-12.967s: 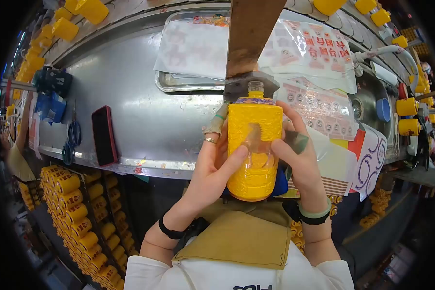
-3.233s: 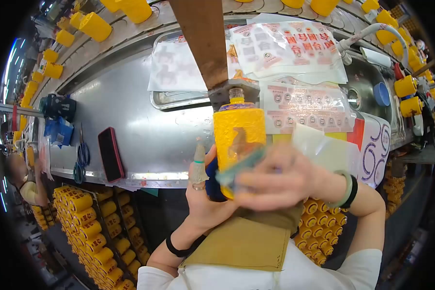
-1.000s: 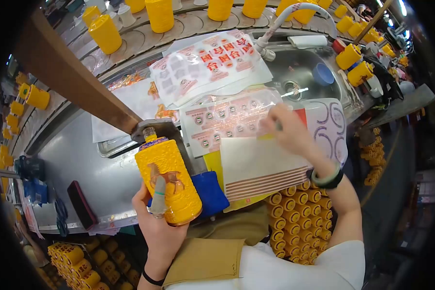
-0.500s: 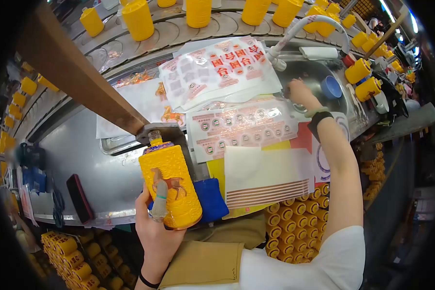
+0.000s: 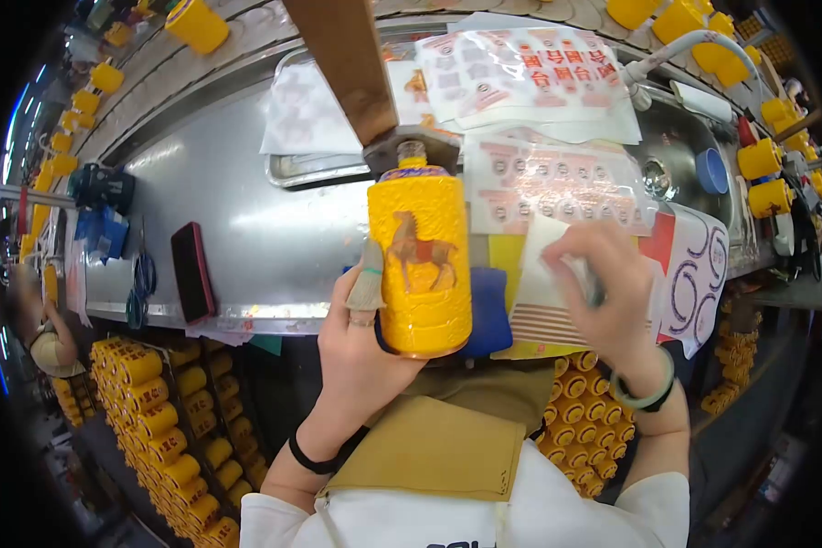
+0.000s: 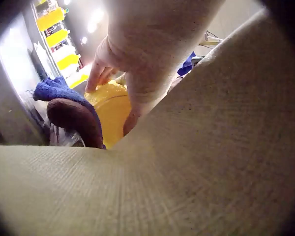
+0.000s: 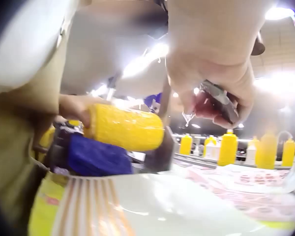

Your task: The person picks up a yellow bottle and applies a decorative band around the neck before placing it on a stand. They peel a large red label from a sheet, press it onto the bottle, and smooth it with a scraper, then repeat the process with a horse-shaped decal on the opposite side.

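Note:
A yellow textured bottle [image 5: 426,315] with a clear glass neck bears a brown horse decal [image 5: 420,256] on its front. My left hand [image 5: 360,361] grips it from the lower left, a covered fingertip lying along its side. The neck meets a dark metal block [image 5: 440,151] under a wooden post. My right hand [image 5: 616,297] is curled over a striped decal sheet [image 5: 539,321], partly hiding it. In the right wrist view its fingers hold a dark flat scraper [image 7: 221,102], with a clear wet drip below the fingertips. Behind the bottle lies a blue cloth [image 5: 492,310].
Printed decal sheets [image 5: 557,183] cover the steel bench beyond. A sink [image 5: 676,137] with a blue cup [image 5: 711,171] is at the right. A phone [image 5: 193,272] and scissors [image 5: 141,283] lie left. Yellow bottles [image 5: 196,26] stand along the conveyor behind.
My right hand rubbed the bottle with a teal scraper, reached into the sink, then came back over the striped sheet. My left fingertip has slid off the horse decal to the bottle's side.

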A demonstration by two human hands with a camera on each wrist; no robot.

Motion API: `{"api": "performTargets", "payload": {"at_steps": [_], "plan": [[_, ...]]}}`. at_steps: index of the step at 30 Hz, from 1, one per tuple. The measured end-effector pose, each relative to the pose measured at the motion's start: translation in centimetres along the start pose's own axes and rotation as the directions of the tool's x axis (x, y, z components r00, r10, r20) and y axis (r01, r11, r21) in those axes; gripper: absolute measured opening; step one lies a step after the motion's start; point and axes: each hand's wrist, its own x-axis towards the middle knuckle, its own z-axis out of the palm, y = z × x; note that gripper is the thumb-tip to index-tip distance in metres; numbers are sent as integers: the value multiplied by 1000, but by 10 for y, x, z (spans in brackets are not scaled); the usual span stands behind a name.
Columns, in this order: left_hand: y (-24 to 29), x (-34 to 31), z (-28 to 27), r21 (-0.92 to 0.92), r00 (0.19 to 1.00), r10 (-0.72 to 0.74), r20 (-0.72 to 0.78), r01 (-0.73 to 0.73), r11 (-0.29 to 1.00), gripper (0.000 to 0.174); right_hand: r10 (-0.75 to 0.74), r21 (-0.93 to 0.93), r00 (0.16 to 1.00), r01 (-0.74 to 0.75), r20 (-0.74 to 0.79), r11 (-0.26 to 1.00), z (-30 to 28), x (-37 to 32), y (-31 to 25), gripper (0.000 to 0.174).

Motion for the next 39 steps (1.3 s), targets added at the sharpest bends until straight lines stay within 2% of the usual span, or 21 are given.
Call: {"api": "performTargets", "payload": {"at_steps": [2, 4, 5, 6, 8, 9, 10, 12, 13, 14, 16, 18, 20, 21, 22, 23, 24, 26, 28, 31, 39], "plan": [[-1, -1, 1, -16, 1000, -27, 7, 27, 999, 99, -22, 19, 999, 23, -45, 1000, 23, -7, -28, 23], [-4, -4, 3, -12, 1000, -13, -13, 13, 1000, 101, -246, -28, 960, 244, -134, 969, 44, -10, -40, 30], [-8, -8, 5, -83, 999, -35, 30, 37, 996, 112, -248, -24, 960, 247, -131, 969, 50, -11, -44, 30], [-9, -8, 0, -82, 999, -37, 28, 39, 996, 112, -280, -73, 956, 274, -83, 959, 55, -11, -48, 33], [-11, -6, -10, -331, 975, -97, 199, 160, 930, 126, -310, -122, 950, 304, -33, 945, 61, -13, -52, 36], [-11, -6, -12, -476, 955, -111, 276, 236, 847, 121, -316, -145, 949, 311, -11, 939, 62, -15, -53, 36], [-14, -8, -10, -478, 955, -111, 275, 236, 846, 121, -321, -167, 947, 318, 12, 933, 63, -16, -55, 37], [-22, -14, -4, -719, 942, -109, 319, 315, 619, 110, -337, -170, 941, 338, 38, 926, 62, -17, -56, 36], [-22, -14, -5, -719, 938, -80, 337, 311, 622, 87, -340, -181, 940, 341, 40, 923, 63, -18, -56, 32], [-18, -10, -6, -720, 938, -81, 337, 312, 620, 87, -342, -192, 939, 343, 40, 919, 64, -18, -57, 29], [-7, -1, -6, -747, 900, -207, 382, 433, 504, 78, -317, -160, 946, 323, 62, 933, 61, -20, -59, 28], [-6, 2, -6, -751, 899, -211, 385, 437, 494, 77, -291, -128, 953, 300, 85, 945, 61, -24, -61, 27], [-6, 4, -7, -755, 897, -215, 387, 442, 485, 77, -74, 138, 997, 76, -18, 988, 62, -28, -61, 30], [-6, 5, -8, -751, 894, -215, 394, 448, 485, 78, -72, 141, 997, 74, -14, 987, 63, -30, -62, 30], [-7, 5, -9, -749, 891, -216, 400, 454, 484, 78, 135, 282, 991, -130, -1, 950, 64, -32, -63, 25], [-9, 6, -9, -748, 889, -219, 401, 456, 482, 78, 334, 411, 942, -320, 41, 853, 64, -34, -65, 21], [-10, 6, -9, -752, 892, -214, 399, 451, 480, 79, 511, 520, 853, -487, 108, 702, 65, -35, -65, 17], [-9, 7, -9, -757, 894, -207, 398, 447, 476, 79, 513, 536, 843, -511, 161, 673, 70, -35, -61, 19], [-7, 7, -8, -767, 889, -237, 392, 458, 450, 79, 572, 601, 763, -618, 302, 507, 75, -34, -63, 28], [-4, 6, -4, -741, 900, -237, 366, 436, 510, 79, 580, 548, 745, -651, 328, 526, 77, -34, -64, 34], [-6, 8, -4, -766, 892, -254, 373, 451, 459, 76, 611, 550, 711, -683, 348, 481, 75, -29, -67, 36]]}}
